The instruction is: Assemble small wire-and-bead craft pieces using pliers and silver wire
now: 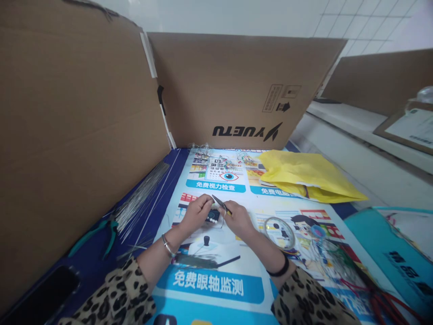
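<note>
Above the printed poster, my right hand (241,221) is closed around small needle-nose pliers (219,201), whose dark jaws point up and left towards my other hand. A bit of yellow handle shows by the fingers. My left hand (195,215) pinches with thumb and forefinger close to the pliers' tip; what lies in the pinch is too small to make out. Just below and between the hands are several white pearl-like beads (213,220). A thin curved line, perhaps wire, hangs near them.
Green-handled pliers (110,234) and a bundle of thin wires (144,198) lie at left, near a dark phone-like object (43,295). To the right are a tape roll (280,233), a yellow bag (307,174) and red-handled scissors (382,302). Cardboard panels (216,90) stand behind.
</note>
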Available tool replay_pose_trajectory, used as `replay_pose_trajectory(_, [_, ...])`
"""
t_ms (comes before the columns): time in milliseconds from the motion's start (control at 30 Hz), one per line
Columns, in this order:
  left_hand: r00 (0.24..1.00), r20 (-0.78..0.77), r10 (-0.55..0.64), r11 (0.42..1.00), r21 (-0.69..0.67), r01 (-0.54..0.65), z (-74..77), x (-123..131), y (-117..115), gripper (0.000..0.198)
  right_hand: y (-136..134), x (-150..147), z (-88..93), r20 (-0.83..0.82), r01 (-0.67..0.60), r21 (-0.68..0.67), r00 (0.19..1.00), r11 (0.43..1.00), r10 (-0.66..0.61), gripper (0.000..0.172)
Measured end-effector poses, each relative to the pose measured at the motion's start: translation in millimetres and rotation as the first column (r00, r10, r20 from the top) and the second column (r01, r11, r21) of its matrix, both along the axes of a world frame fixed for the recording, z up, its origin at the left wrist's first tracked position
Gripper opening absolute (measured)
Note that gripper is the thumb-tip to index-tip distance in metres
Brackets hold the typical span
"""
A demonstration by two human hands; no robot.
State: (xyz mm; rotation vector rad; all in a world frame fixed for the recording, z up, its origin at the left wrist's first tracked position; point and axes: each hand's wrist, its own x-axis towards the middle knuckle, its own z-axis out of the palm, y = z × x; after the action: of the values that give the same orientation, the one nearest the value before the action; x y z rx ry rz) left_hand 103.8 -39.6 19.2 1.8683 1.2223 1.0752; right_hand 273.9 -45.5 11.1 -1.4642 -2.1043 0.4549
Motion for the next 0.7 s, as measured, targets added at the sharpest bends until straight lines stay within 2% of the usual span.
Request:
replay_pose_trajectory(367, [0.999,0.046,-0.008,0.997,-0.077,0.011,2.2,0.9,-0.5,0.019,0.7,-0.6,-6.4,-0.019,0.006,0.056,1.000,0.998,-0.005,0.019])
replay_pose_trajectory(533, [0.987,0.159,-0.030,0.977,-0.205,0.063,3.6,2.0,-1.9,0.019,1.6,0.2,-7.5,-0.026,0.014,0.069,1.000,0.998,-0.013,0.021])
replay_pose_trajectory(700, [0.943,0.327,-0.052,0.928,-0.333,0.166,1.4,1.6,-1.6,0.025,1.1,-0.4,-5.9,-0.007,0.015,0.069,1.000,0.998,-0.015,0.024])
